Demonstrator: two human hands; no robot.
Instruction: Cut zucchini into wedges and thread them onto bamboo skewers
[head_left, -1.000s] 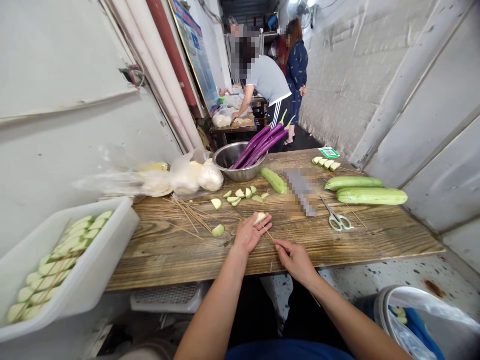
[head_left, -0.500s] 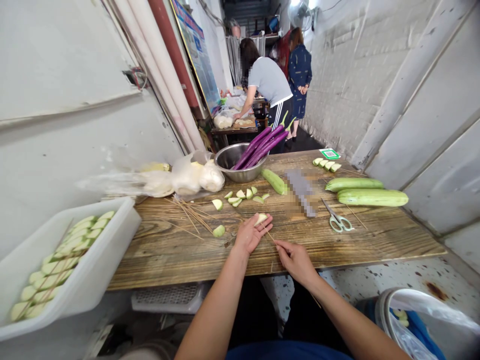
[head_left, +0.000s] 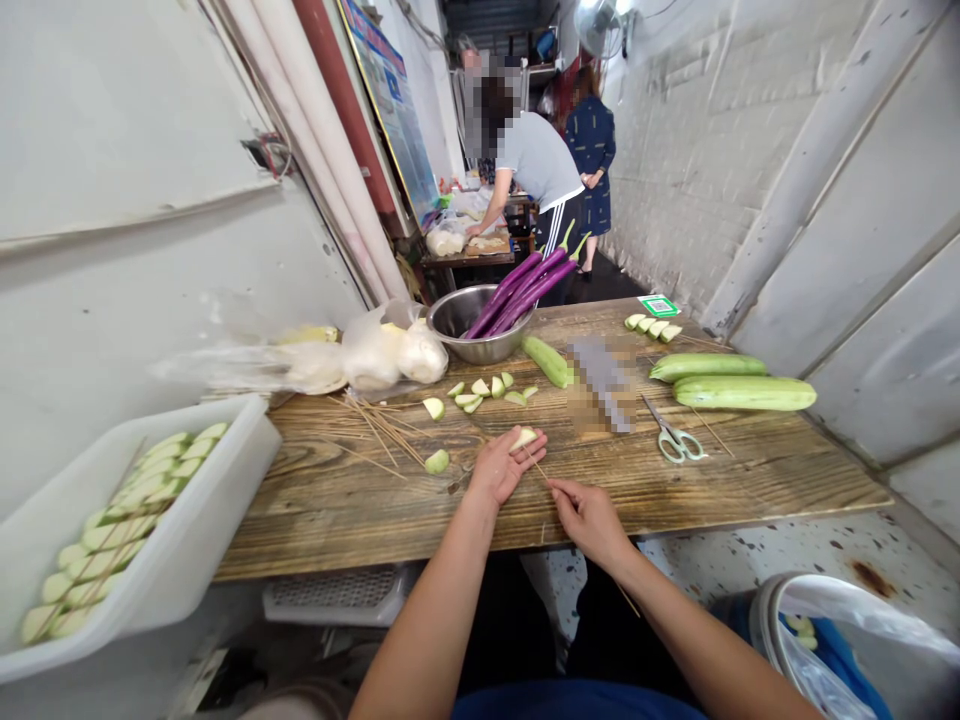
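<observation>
My left hand (head_left: 501, 468) is turned palm up over the table's near edge, with a pale green zucchini slice (head_left: 523, 438) held at its fingers. Pinched in my right hand (head_left: 589, 515) is a thin wooden skewer (head_left: 537, 462), whose front end reaches the slice; whether the tip is inside cannot be made out. Beyond my hands lie several cut zucchini pieces (head_left: 480, 388) and a shortened zucchini (head_left: 547, 361). A single zucchini chunk (head_left: 437, 461) rests left of my left hand, close to a spread of loose skewers (head_left: 382, 432).
A white tub (head_left: 259, 440) of skewered slices stands left. Scissors (head_left: 679, 442), two whole zucchinis (head_left: 742, 392) and a blurred knife (head_left: 600, 380) lie right. Behind are a steel bowl (head_left: 480, 350) with purple eggplants (head_left: 517, 295) and a plastic bag (head_left: 375, 355). A lined bucket (head_left: 769, 620) sits lower right.
My hands, the slice and the skewer look almost unmoved. In the background, the person in the dark dress has shifted slightly left.
</observation>
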